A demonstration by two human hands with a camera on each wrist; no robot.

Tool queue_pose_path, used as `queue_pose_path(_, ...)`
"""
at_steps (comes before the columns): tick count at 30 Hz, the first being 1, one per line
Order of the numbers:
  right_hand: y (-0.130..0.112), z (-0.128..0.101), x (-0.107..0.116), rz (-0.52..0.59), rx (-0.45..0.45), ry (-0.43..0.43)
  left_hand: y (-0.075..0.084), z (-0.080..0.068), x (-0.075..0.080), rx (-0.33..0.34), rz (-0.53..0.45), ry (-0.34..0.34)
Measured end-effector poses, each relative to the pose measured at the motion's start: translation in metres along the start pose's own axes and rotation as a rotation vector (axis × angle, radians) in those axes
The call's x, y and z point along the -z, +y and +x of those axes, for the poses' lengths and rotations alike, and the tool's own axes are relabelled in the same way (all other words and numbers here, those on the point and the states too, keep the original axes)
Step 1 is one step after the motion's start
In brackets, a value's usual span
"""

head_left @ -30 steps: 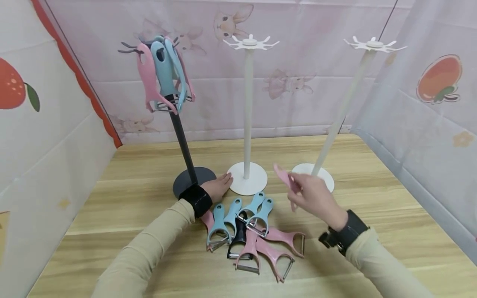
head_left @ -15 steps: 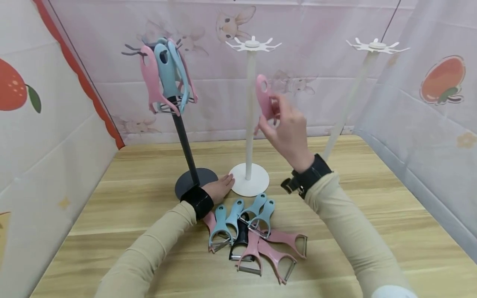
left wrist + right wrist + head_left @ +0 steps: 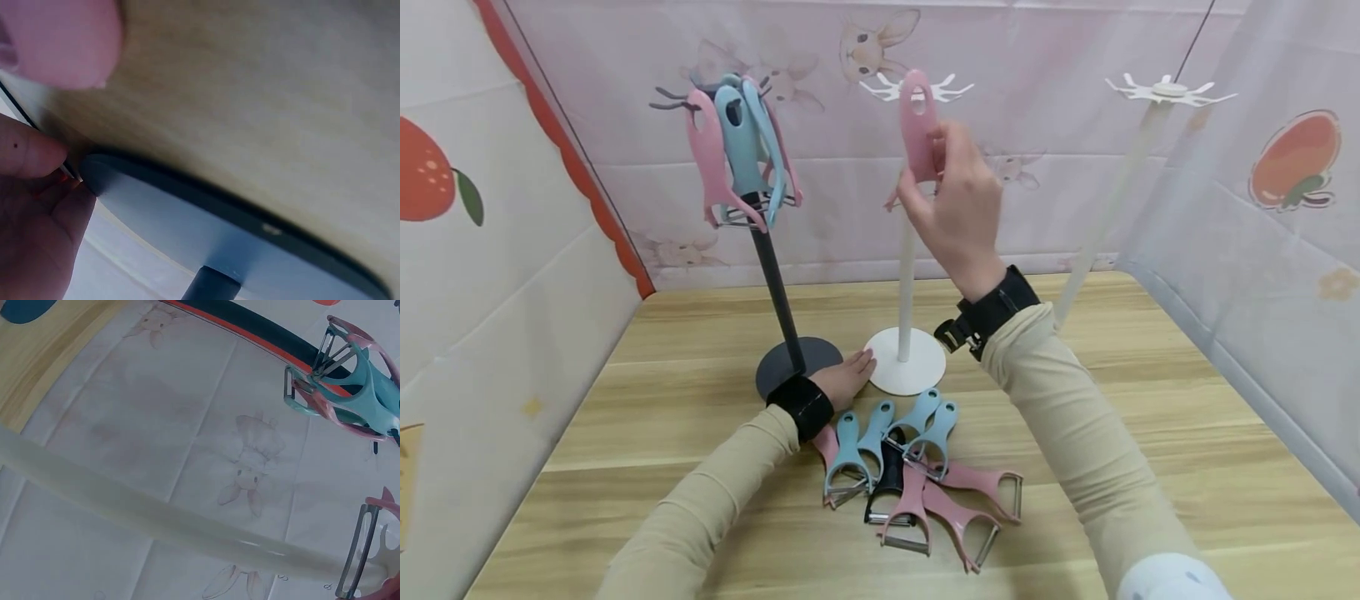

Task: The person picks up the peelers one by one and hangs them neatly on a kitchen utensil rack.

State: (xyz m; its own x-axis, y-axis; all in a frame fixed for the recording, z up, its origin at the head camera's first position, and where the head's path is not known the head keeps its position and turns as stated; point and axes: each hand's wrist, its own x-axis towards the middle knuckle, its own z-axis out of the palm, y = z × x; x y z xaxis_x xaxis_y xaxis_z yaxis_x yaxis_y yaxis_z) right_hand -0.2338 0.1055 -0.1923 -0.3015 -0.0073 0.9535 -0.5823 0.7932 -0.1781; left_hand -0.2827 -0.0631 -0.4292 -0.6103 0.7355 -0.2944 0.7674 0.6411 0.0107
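Fingers and thumb of the right hand [image 3: 958, 200] pinched round the middle of a pink peeler [image 3: 919, 125], raised upright with its hanging hole level with the hook crown of the middle white stand [image 3: 907, 250]; blade end tucked behind the palm in the head view, seen at the lower right edge in the right wrist view [image 3: 365, 550]. Not possible to tell whether the hole has caught a hook.

Straight, relaxed fingers of the left hand [image 3: 847, 379] pressed flat on the wooden table [image 3: 1150, 400], fingertips wedged between the round base of the black stand [image 3: 775, 275] and the white stand's base, touching the black base's rim [image 3: 187, 206].

Hung from the black stand's top: a cluster of pink and blue peelers [image 3: 737, 154], blades down, just left of the raised hand. Spread on the table near the left wrist: a loose pile of peelers [image 3: 910, 475], blue, pink and one black, overlapping. Well to the right: a second white stand [image 3: 1101, 217], hooks bare, partly veiled by a sheer curtain [image 3: 1262, 250]. Behind: a rabbit-print backdrop [image 3: 820, 217].
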Motion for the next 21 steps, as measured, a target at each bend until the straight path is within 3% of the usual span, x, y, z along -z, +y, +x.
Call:
queue_pose_path(8,-0.011,0.003,-0.005,-0.098,0.033,0.007,0.001,0.0,0.001,0.008,0.018,0.005)
queue_pose_path(13,-0.016,0.007,-0.013,-0.206,0.065,-0.057,0.001,-0.001,0.002,-0.002,0.029,0.002)
queue_pose_path(21,-0.013,0.013,-0.022,-0.29,-0.036,-0.173,0.002,-0.002,0.005,-0.001,0.025,0.0)
